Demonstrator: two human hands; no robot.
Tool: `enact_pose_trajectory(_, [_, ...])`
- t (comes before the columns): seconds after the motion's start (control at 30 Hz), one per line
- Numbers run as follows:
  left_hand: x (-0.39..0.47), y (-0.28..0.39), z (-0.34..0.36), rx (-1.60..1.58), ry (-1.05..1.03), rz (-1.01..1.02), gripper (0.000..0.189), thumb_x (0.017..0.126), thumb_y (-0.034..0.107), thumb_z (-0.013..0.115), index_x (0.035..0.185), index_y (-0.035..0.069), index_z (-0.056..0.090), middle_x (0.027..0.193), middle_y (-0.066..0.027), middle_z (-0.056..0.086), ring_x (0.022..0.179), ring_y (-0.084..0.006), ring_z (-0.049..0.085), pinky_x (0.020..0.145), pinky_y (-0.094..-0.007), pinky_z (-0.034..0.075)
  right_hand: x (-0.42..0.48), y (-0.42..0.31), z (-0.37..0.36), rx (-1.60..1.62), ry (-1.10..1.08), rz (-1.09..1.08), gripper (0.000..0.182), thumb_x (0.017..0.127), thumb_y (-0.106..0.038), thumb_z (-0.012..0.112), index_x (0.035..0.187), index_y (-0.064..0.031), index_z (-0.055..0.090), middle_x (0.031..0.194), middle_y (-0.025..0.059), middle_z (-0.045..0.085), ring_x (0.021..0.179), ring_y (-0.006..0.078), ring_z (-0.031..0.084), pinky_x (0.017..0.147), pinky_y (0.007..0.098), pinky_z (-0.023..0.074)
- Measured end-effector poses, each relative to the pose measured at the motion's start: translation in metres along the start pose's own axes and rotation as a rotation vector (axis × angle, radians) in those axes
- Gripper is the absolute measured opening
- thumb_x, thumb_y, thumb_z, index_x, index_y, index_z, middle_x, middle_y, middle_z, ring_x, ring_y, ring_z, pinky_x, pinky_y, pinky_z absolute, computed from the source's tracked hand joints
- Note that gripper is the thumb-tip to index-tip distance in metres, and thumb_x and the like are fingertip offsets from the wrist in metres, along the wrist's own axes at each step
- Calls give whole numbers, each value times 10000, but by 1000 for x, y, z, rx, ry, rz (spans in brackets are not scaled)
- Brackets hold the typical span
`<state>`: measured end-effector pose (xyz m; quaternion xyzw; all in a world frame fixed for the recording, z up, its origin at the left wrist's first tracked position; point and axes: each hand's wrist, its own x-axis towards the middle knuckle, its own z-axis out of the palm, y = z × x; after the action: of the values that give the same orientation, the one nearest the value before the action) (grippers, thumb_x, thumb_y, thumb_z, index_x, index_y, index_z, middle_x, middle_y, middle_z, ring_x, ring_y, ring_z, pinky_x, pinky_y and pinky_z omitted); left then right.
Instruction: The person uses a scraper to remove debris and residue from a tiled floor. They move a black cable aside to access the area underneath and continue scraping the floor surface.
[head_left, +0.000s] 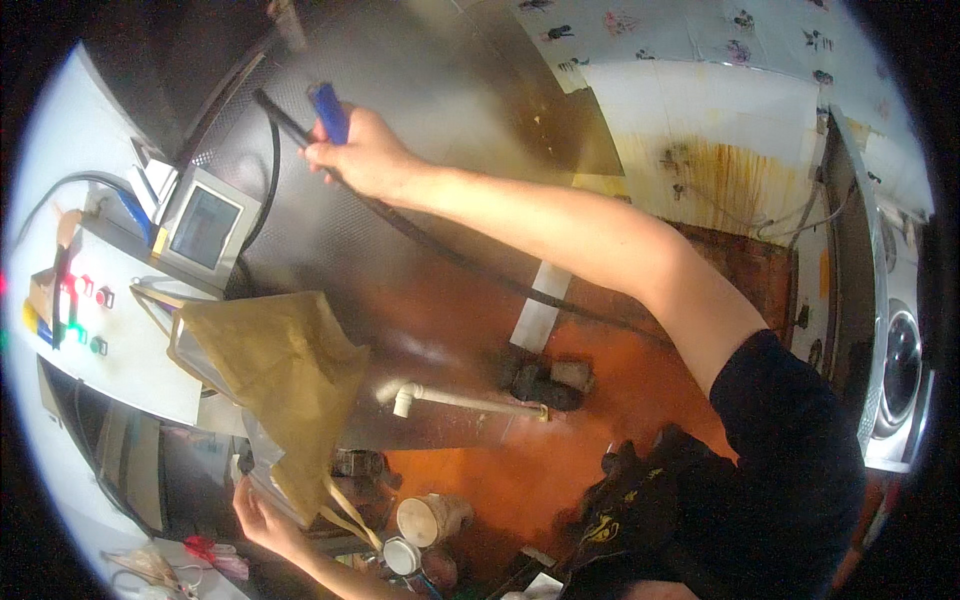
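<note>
My right hand (360, 154) reaches out at the upper left, closed around a black hose (442, 244). A short blue cylindrical piece (331, 112) stands up from the same grip; whether it is joined to the hose is unclear. The hose trails back behind my forearm towards the right. At the lower left, my left hand (266, 514) is raised beside the lower edge of a brown cloth or paper piece with straps (277, 367). A small dark and white object (244, 459) is at its fingertips; I cannot tell whether the fingers hold it.
A large metal surface (322, 217) with dimpled texture rises ahead. On the left are a control screen (204, 225) and a panel with lit buttons (142, 330). A white pipe (465, 400) runs above the orange floor (495, 480), near a white bucket (424, 519). A washing machine (900, 364) stands far right.
</note>
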<state>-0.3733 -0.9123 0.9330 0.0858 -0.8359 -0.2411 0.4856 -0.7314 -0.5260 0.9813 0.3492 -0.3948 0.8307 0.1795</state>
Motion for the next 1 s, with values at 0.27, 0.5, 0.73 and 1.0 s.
enact_pose_trajectory(0.27, [-115,172,144,-268,-293,67,386,883,-10,620,1267,-16,579,1183,-115,612,1017,-199,580,953,-350,467,-32,18,33,-51,-24,-12,152,870,-22,666,866,-58,519,778,55,615,707,134,623,594,285,530])
enact_pose_trajectory(0.5, [-94,160,258,-534,-322,87,419,957,109,635,1334,-4,492,1180,-98,612,887,-112,584,805,-254,482,-80,-26,80,-215,-31,-31,152,821,-102,697,844,-53,555,722,74,610,654,169,610,630,366,482])
enact_pose_trajectory(0.73, [-134,155,267,-796,-658,-241,92,976,136,617,938,91,547,805,-59,718,588,-46,566,538,-184,438,-126,-2,30,20,-127,246,137,877,-24,649,868,-46,514,855,68,651,724,116,630,613,280,526])
enact_pose_trajectory(1.0, [-210,112,312,-250,-504,-249,348,976,279,622,1183,0,626,1015,-150,689,952,-224,627,839,-370,506,-208,37,-46,-627,110,285,290,860,-268,654,812,13,600,687,187,622,600,295,601,534,461,460])
